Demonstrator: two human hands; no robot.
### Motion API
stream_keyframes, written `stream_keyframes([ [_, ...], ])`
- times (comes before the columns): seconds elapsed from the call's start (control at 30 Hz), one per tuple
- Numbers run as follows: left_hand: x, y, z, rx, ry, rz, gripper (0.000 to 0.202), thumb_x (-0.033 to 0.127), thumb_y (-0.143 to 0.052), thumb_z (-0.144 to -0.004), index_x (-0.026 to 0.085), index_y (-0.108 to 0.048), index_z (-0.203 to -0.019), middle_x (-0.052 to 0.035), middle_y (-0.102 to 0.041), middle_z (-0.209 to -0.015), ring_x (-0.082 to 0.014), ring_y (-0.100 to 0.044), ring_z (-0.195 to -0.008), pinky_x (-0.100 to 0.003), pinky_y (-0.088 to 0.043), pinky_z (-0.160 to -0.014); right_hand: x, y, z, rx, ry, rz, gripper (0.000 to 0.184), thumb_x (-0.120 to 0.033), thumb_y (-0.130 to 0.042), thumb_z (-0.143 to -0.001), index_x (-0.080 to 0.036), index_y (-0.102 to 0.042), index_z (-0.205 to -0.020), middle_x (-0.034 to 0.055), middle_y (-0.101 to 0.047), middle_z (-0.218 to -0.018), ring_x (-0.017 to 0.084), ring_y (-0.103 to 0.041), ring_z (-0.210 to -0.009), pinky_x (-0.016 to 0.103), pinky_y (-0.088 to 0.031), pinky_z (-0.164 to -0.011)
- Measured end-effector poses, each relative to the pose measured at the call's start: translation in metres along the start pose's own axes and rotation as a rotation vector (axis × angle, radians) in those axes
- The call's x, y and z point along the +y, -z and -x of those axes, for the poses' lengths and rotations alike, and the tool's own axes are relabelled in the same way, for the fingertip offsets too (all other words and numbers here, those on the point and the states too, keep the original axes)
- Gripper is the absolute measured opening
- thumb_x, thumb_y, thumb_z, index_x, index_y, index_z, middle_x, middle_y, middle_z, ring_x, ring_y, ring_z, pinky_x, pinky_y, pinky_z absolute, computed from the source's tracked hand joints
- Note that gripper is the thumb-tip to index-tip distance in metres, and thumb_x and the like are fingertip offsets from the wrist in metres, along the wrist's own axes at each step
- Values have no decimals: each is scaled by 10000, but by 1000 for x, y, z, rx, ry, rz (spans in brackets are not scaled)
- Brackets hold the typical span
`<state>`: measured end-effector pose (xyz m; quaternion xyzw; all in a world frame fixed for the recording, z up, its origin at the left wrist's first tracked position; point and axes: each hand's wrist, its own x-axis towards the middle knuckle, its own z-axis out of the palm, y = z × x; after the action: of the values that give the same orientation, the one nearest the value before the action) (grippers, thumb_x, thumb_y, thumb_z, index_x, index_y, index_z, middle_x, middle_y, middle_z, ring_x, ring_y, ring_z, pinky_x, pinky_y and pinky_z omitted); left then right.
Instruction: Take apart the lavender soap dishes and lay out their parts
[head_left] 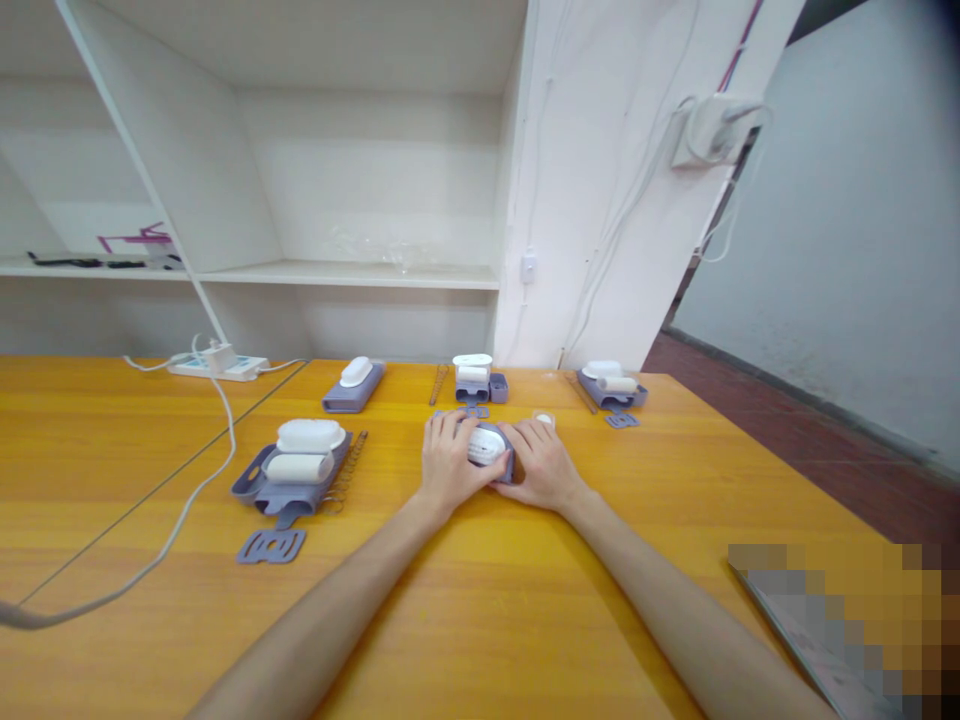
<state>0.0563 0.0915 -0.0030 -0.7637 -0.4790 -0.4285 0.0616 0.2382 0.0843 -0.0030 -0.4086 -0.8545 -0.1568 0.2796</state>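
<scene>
Both my hands close around a purple-grey plastic housing (509, 466) with a white oval part (486, 446) set in it, at the middle of the table. My left hand (454, 457) grips its left side, fingers over the far edge and thumb across the near side. On the right side my right hand (544, 462) wraps it the same way. The fingers cover most of the housing. Just beyond my right hand's fingers lies a small white round piece (545, 419). A flat slotted purple-grey piece (474, 411) shows behind my left hand.
At left stands a purple-grey part set with a white roller (300, 468), a spring (349, 470) and a slotted plate (271, 546). Similar sets (472, 375) (611, 385) and a housing (354, 388) line the back. A power strip (219, 363) trails a cable (223, 450) at left.
</scene>
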Motion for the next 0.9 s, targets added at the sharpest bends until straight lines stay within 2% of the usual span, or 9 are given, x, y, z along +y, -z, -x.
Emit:
stream_keyframes([
  [0.13, -1, -1, 0, 24, 1, 28, 426, 520, -611, -719, 219, -590, -1020, -102, -539, -1125, -272, -479, -1088, -434, -374, -981, 0, -1, -1, -13, -3, 0, 699, -548, -570, -755, -92, -457, -1273, 162, -562, -1058, 297, -484, -984, 445, -369, -884],
  [0.47, 0, -1, 0, 7, -5, 23, 376, 449, -649, -690, 223, -591, -984, -112, -481, -1171, -286, -456, -1116, -473, -339, -1009, -2, -3, -2, -12, -5, 21, 666, -528, -567, -751, -89, -478, -1244, 161, -560, -1049, 300, -478, -979, 440, -373, -873],
  [0.63, 0, -2, 0, 47, 70, 19, 673, 585, -694, -603, 183, -536, -1119, -170, -358, -1311, -340, -381, -1231, -479, -346, -1019, -2, -2, 0, -1, -6, 69, 675, -513, -568, -750, -76, -472, -1255, 165, -561, -1042, 304, -472, -975, 455, -357, -882],
  [0.73, -2, -5, 0, 32, 128, 5, 832, 651, -709, -540, 190, -495, -1199, -180, -271, -1403, -367, -354, -1278, -492, -344, -1025, -1, -3, 1, 9, -23, 95, 663, -508, -570, -746, -68, -486, -1234, 165, -563, -1024, 306, -472, -964, 462, -351, -881],
  [0.8, -3, -6, 1, 2, 149, 0, 875, 681, -694, -534, 207, -475, -1235, -176, -278, -1423, -367, -371, -1276, -497, -355, -1016, 0, -5, 1, 17, -36, 103, 653, -513, -572, -740, -67, -499, -1211, 165, -565, -1013, 306, -472, -958, 464, -349, -882],
  [0.9, -4, -8, 1, -32, 137, -7, 867, 702, -655, -569, 227, -464, -1267, -163, -367, -1394, -357, -380, -1277, -495, -358, -1016, -1, -6, 1, 24, -48, 109, 656, -528, -575, -730, -68, -504, -1192, 165, -569, -1009, 307, -472, -956, 469, -339, -896],
])
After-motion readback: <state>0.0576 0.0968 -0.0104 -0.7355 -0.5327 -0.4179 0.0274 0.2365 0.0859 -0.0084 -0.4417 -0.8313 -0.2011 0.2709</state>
